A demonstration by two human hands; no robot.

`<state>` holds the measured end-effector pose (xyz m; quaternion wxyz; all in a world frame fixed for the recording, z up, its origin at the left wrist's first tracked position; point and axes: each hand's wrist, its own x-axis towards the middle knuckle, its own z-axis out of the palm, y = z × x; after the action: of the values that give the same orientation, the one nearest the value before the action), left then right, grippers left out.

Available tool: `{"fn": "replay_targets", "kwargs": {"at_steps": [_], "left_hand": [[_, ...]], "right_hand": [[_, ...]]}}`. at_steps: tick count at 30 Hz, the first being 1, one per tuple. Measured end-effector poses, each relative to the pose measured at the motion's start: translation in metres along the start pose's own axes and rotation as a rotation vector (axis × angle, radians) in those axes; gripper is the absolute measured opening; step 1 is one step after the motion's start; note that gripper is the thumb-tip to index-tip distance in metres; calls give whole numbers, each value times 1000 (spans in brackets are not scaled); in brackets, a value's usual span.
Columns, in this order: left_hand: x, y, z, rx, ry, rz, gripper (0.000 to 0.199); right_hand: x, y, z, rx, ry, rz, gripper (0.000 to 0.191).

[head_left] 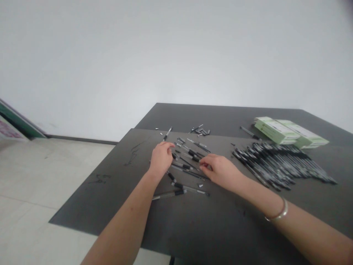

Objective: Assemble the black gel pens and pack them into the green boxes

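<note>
Two of our bare hands work over the scattered clear-and-black plastic pen parts [185, 166] on the dark grey tabletop [215, 221], our left hand [162, 156] curled at their left side, our right hand [211, 165] at their right with thumb and fingertips drawn together, and whether either grasps a piece we can't tell. Over to the right lies a dense row of black-and-clear pens [284, 165], with two green-and-white cardboard boxes [278, 130] just beyond its far side!
</note>
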<state>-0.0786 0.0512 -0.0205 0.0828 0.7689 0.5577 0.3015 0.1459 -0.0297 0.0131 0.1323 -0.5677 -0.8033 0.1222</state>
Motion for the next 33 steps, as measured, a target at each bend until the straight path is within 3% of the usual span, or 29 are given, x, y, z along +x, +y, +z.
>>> {"fn": "replay_targets", "kwargs": {"at_steps": [5,12,18,25,33], "left_hand": [[-3,6,7,2,-83,97,31],[-7,10,12,34,-164,106,30],[-7,13,10,54,-195,97,24],[-8,15,10,68,-215,108,19],[-9,14,9,62,-198,129,16]], "right_hand": [[16,-13,11,-184,-71,45,19],[19,-17,18,-224,-73,88,17],[10,-13,11,-207,-77,94,17],[-23,18,-10,137,66,190,13],[-42,53,-3,432,251,300,24]]}}
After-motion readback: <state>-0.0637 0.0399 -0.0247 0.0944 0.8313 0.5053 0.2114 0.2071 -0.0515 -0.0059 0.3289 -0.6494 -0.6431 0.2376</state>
